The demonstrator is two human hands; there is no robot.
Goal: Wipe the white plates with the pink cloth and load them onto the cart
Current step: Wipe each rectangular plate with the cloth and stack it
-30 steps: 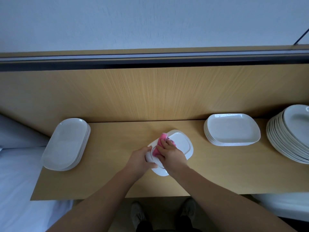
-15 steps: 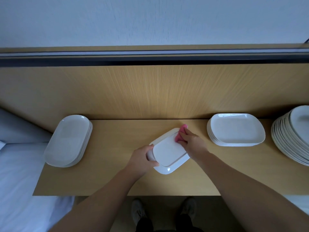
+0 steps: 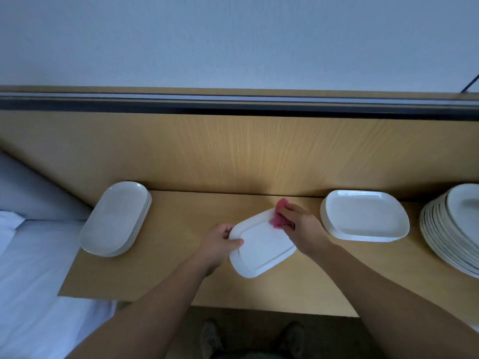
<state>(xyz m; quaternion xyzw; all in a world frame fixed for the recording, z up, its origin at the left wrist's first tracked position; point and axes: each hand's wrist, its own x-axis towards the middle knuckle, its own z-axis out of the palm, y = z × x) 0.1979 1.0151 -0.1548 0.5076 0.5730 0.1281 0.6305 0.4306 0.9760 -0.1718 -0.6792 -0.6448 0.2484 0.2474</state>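
The left hand (image 3: 220, 244) has its grip closed on the near-left end of a white plate (image 3: 261, 248). The thumb lies curled over the rim on top and the other fingers go under the edge, out of sight. The plate is rectangular with rounded corners and sits at a slant over the middle of the table (image 3: 181, 255), its long side running from near-left to far-right. Whether its underside touches the wood cannot be told.

The right hand (image 3: 303, 229) holds the pink cloth (image 3: 280, 217) bunched in a tight grip, fingers curled down over it. It presses the cloth onto the plate's far-right corner. A bit of cloth sticks out past the fingertips, toward the wooden back panel (image 3: 233, 151).

On the left end of the table lies a stack of oval plates (image 3: 116, 218), well apart from the held plate. To the right, just beside the right hand, stands a stack of rectangular plates (image 3: 365, 216), and beyond it, at the edge of the view, a taller stack of round plates (image 3: 456, 229), leaning.

A bed with white sheets (image 3: 31, 281) lies left of the table. Two shoes (image 3: 212, 338) show on the floor below the table's near edge.
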